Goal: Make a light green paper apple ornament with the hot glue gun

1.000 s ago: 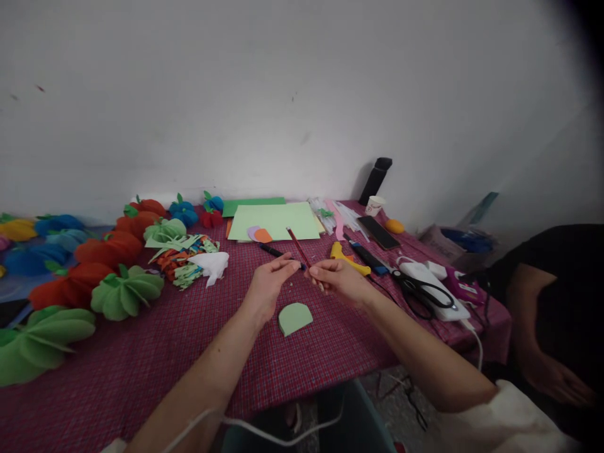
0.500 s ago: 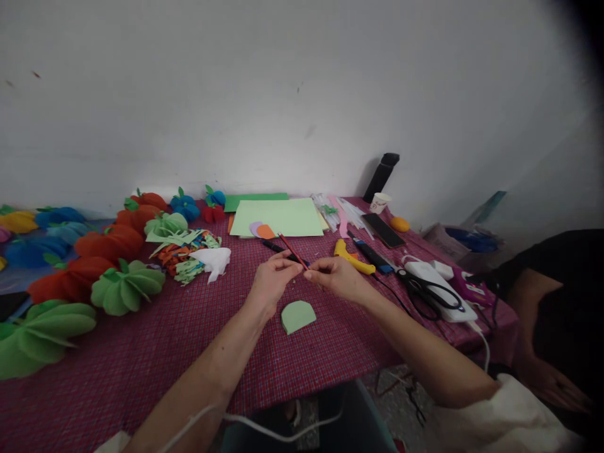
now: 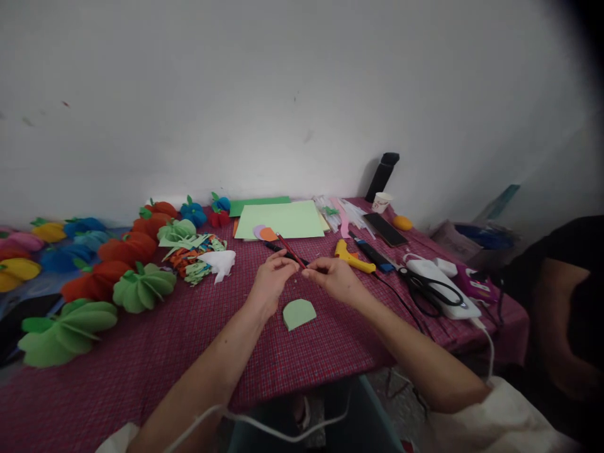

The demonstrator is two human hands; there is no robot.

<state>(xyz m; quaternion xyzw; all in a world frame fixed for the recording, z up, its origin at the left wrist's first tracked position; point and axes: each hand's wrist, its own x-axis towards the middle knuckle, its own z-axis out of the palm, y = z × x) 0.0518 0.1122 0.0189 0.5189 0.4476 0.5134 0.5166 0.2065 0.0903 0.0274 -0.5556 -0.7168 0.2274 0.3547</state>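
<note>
My left hand (image 3: 274,277) and my right hand (image 3: 331,277) meet over the middle of the table. Their fingers are pinched together at the lower end of a thin red pencil (image 3: 289,247), which points up and away to the left. Whether anything small is also between the fingertips is hidden. Just below the hands, a light green folded paper piece (image 3: 299,314) with a rounded top lies on the cloth. A dark pen (image 3: 274,246) rests behind the left fingers. To the right of my right hand is a yellow glue gun (image 3: 353,258).
Several paper pumpkins (image 3: 127,249) and paper scraps (image 3: 191,259) cover the left side. Green sheets (image 3: 280,220) lie at the back. On the right are a utility knife (image 3: 372,253), a phone (image 3: 384,229), scissors (image 3: 431,292), a power strip (image 3: 446,296) and a cup (image 3: 381,202). A person (image 3: 561,296) sits at right.
The view has turned slightly to the left, showing more pumpkins. Both hands stay together at the pencil, with only a slight shift. The green folded piece lies where it was.
</note>
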